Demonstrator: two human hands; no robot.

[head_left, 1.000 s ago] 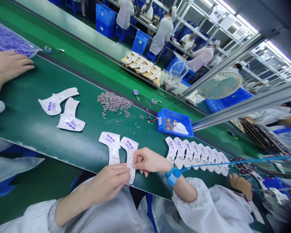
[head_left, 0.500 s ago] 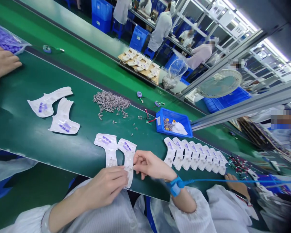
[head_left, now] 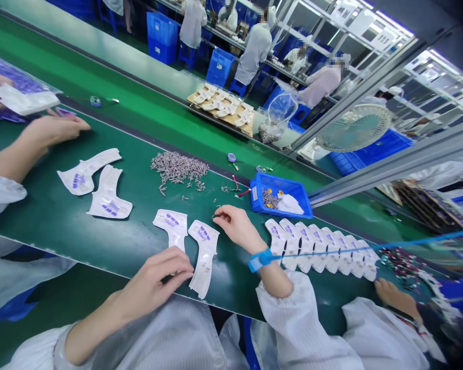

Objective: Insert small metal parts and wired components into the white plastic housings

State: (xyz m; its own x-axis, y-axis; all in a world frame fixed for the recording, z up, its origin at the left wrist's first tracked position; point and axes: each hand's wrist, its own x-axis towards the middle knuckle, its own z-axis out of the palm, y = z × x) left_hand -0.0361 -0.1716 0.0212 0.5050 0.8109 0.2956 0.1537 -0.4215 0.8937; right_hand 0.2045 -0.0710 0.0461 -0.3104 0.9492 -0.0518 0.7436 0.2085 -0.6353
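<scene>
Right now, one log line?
left hand: over near white shell, contact unclear | right hand: beside second shell, grip unclear | metal parts: heaped beyond

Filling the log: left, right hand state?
Left hand: fingers loosely curled beside a white piece; open or closed, cannot tell.
Right hand: thumb and fingertips close together; holding anything, cannot tell.

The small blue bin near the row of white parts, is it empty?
Not empty: the blue bin holds small grey parts and something white.
</scene>
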